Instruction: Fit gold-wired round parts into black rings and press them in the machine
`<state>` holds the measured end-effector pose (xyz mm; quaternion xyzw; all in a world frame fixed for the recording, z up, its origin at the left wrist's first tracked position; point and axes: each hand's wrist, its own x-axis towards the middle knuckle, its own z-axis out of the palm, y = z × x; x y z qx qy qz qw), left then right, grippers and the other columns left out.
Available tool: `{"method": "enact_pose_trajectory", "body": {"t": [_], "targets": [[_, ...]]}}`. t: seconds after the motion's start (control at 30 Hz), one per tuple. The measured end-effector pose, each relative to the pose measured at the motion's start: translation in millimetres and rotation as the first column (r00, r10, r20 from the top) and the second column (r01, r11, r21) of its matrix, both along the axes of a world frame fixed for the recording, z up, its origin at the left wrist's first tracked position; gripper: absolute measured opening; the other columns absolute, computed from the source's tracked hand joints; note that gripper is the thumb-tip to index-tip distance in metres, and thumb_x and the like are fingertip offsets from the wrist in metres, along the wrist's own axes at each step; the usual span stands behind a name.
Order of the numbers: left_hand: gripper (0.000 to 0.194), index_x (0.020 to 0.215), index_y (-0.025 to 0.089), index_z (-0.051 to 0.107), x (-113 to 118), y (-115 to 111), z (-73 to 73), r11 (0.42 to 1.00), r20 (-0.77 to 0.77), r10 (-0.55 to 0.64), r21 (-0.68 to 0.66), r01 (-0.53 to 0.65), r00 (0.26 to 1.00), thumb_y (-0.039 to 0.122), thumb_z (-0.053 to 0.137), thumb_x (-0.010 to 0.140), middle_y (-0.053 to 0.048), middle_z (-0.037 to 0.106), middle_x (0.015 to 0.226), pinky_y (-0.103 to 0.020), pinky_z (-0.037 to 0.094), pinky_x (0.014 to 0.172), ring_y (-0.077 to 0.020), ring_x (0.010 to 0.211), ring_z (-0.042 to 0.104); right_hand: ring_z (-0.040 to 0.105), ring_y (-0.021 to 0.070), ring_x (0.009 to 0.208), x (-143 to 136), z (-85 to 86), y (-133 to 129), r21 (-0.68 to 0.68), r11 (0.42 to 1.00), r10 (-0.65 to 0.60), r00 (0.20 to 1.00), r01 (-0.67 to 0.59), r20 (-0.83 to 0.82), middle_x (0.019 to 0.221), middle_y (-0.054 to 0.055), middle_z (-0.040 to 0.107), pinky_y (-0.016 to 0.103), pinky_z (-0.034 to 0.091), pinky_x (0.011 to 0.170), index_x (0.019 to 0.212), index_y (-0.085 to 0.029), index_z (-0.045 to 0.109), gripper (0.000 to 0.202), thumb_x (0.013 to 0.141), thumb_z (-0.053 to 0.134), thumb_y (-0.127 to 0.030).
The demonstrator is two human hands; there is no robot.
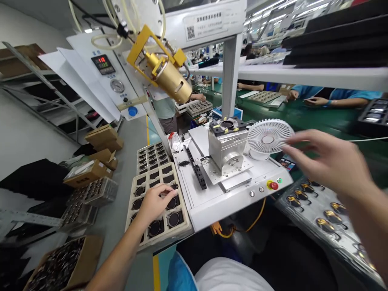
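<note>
Head view: round black watch-like unit (173, 203) in pocket of beige moulded tray (169, 238), just beside fingertips of left hand (156, 201), nearer hand; left grip: cannot tell. Right hand (336, 161) fingers parted at rim of round white fan (268, 138), contact unclear.

This is a factory assembly floor, shown by the white metal bench machine (224, 208) with its gold metal cylinder (174, 81), a beige compartmented tray (169, 237) of round black parts (174, 218) along its left edge, and blue-sleeved workers (353, 96) at a long green table (260, 110).
</note>
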<state>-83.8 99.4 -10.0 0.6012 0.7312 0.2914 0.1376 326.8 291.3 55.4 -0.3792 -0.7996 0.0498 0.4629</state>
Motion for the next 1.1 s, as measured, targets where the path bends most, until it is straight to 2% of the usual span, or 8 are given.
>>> {"method": "enact_pose_trajectory", "body": {"t": [0.1, 0.23, 0.43, 0.6, 0.77, 0.9, 1.0, 1.1], "targets": [[0.024, 0.080, 0.023, 0.074, 8.1, 0.4, 15.1, 0.976, -0.046, -0.093, 0.195, 0.101, 0.995, 0.040, 0.065, 0.094, -0.007, 0.076, 0.095, -0.035, 0.059, 0.083, -0.0235, 0.091, 0.073, 0.066, 0.0303, 0.116, -55.2, 39.5, 33.2, 0.104, 0.959, 0.245, 0.953, -0.265, 0.176, 0.119, 0.014, 0.072, 0.047, 0.053, 0.100, 0.106, -0.017, 0.073, 0.022, 0.093, 0.061, -0.030], [0.017, 0.084, 0.023, 0.075, 17.9, 6.1, 42.7, 0.914, -0.117, -0.198, 0.337, 0.226, 0.973, 0.032, 0.065, 0.095, -0.010, 0.076, 0.117, -0.037, 0.060, 0.093, -0.0247, 0.108, 0.074, 0.070, 0.0281, 0.103, -111.9, 80.7, 81.3, -0.160, 0.920, 0.391, 0.811, -0.358, 0.435, 0.110, 0.007, 0.076, 0.043, 0.056, 0.095, 0.108, -0.020, 0.077, 0.028, 0.081, 0.069, -0.017], [0.010, 0.084, 0.021, 0.075, 54.4, 82.9, 92.1, 0.729, -0.238, -0.275, 0.579, 0.364, 0.931, 0.026, 0.070, 0.091, -0.010, 0.080, 0.116, -0.038, 0.059, 0.099, -0.0241, 0.105, 0.077, 0.071, 0.0255, 0.099, -106.7, 79.9, 85.2, -0.182, 0.883, 0.462, 0.868, -0.433, 0.180, 0.107, 0.006, 0.076, 0.041, 0.057, 0.096, 0.106, -0.021, 0.075, 0.026, 0.080, 0.076, -0.026], [0.015, 0.081, 0.020, 0.077, 106.8, 180.6, 123.8, 0.722, -0.263, -0.317, 0.556, 0.412, 0.911, 0.023, 0.067, 0.091, -0.006, 0.083, 0.099, -0.036, 0.056, 0.098, -0.0241, 0.103, 0.077, 0.072, 0.0268, 0.100, -66.0, 39.4, 49.1, -0.135, 0.886, 0.382, 0.863, -0.444, -0.331, 0.111, 0.012, 0.074, 0.046, 0.059, 0.096, 0.111, -0.017, 0.069, 0.041, 0.081, 0.080, -0.044], [0.031, 0.099, 0.018, 0.076, 117.3, 200.1, 120.5, 0.783, -0.366, -0.449, 0.279, 0.556, 0.815, 0.047, 0.070, 0.091, -0.010, 0.080, 0.110, -0.042, 0.056, 0.099, -0.0292, 0.107, 0.074, 0.072, 0.0289, 0.104, 8.8, -38.8, -2.2, -0.371, 0.876, 0.123, 0.885, -0.310, -0.448, 0.114, 0.014, 0.074, 0.045, 0.061, 0.094, 0.111, -0.020, 0.067, 0.045, 0.081, 0.080, -0.052], [0.080, 0.134, 0.012, 0.063, 106.3, 191.4, 108.0, 0.762, -0.436, -0.472, 0.235, 0.603, 0.766, 0.063, 0.081, 0.076, -0.022, 0.056, 0.153, -0.056, 0.033, 0.124, -0.0392, 0.147, 0.047, 0.072, 0.0260, 0.084, 45.0, -118.0, -30.0, -0.755, 0.620, -0.111, 0.928, -0.215, -0.356, 0.096, 0.011, 0.073, 0.037, 0.062, 0.075, 0.133, -0.015, 0.056, 0.068, 0.078, 0.077, -0.049], [0.079, 0.139, 0.013, 0.060, 102.9, 190.5, 107.3, 0.777, -0.436, -0.481, 0.189, 0.600, 0.760, 0.064, 0.077, 0.080, -0.022, 0.051, 0.158, -0.057, 0.028, 0.127, -0.0377, 0.152, 0.042, 0.068, 0.0227, 0.067, 41.9, -162.6, -33.0, -0.910, 0.389, -0.181, 0.957, -0.142, -0.227, 0.078, 0.002, 0.066, 0.034, 0.058, 0.062, 0.158, -0.009, 0.031, 0.096, 0.078, 0.071, -0.042], [0.077, 0.151, 0.016, 0.048, 99.3, 175.8, 109.3, 0.784, -0.392, -0.498, 0.176, 0.595, 0.773, 0.061, 0.066, 0.091, -0.019, 0.039, 0.166, -0.055, 0.025, 0.129, -0.0342, 0.158, 0.032, 0.065, 0.0215, 0.062, 28.9, -186.2, -28.9, -0.935, 0.348, -0.160, 0.979, -0.065, -0.127, 0.074, -0.002, 0.061, 0.032, 0.054, 0.058, 0.167, -0.008, 0.006, 0.107, 0.082, 0.066, -0.035]]}}
